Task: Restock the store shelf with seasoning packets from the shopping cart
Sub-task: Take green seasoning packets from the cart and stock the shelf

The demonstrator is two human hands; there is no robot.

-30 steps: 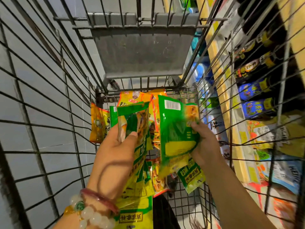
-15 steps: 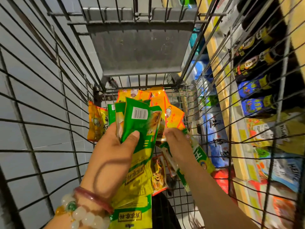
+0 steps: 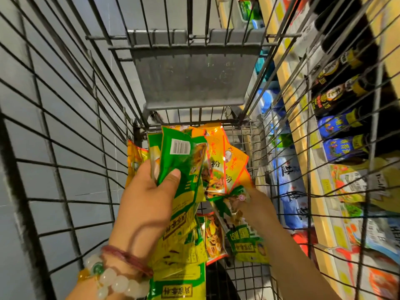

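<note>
Seasoning packets (image 3: 216,167): loose heap of green-and-yellow and orange sachets on the floor of the shopping cart (image 3: 65,148), at its far end, under the folded grey seat flap (image 3: 190,76).
Left hand (image 3: 149,198): I see it gripping a fanned bundle of green packets (image 3: 181,161), thumb across the front, fingers behind.
Right hand (image 3: 257,204): low in the heap, at a green packet (image 3: 231,200); its fingers are hidden under the wrappers, so I cannot tell whether they grasp it.
Handling, my judgement: light, thin, floppy foil; glossy and likely to slide out of a stack. Not fragile, though creasing is possible.
Where to take hold: I would pinch across the flat middle or the sealed top edge, squaring several together before lifting.
Writing: barcode sticker (image 3: 180,146) on the top green packet; the character 粉 on an orange packet (image 3: 218,161); green packets carry a boxed Chinese title, upside down, which I cannot read.
Store shelf (image 3: 300,135): just right of the cart, seen through the wire; dark sauce bottles (image 3: 337,100) with yellow and blue labels, and blue bags (image 3: 290,180) printed 盐.
</note>
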